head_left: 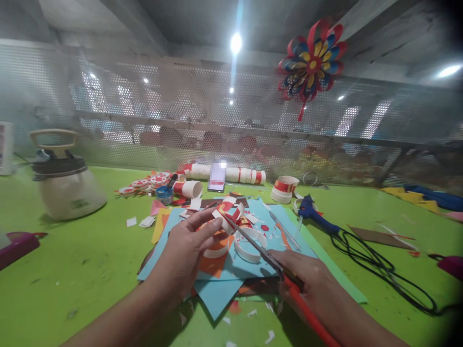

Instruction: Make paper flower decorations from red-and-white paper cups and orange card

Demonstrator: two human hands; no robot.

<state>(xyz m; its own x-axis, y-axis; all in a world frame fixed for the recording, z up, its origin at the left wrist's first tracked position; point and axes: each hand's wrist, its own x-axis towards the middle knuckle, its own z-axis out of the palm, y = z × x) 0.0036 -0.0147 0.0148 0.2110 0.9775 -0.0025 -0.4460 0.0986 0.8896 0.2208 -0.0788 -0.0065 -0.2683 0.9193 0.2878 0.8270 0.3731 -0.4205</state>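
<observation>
Between the thumb and fingers of my left hand (191, 243) is a red-and-white paper cup piece (227, 207), curled and partly cut. My right hand (306, 272) grips red-handled scissors (258, 246), whose blades reach up and left to the edge of that piece. Whether the blades are closed on the paper is hard to see. Just below lie two white cup rings, one (250, 246) under the scissors and the other (217, 246) beside my left fingers. They rest on blue paper sheets (217, 295), with an orange sheet (213, 265) under the left ring.
A blue glue gun (314, 212) trails a looped black cable (372, 265) on the right. Behind are a phone (216, 177), stacked paper cups (235, 173), a cup (190, 189) and a blue jar (164, 194). A large jug (67, 185) stands left. Paper scraps litter the green table (90, 274).
</observation>
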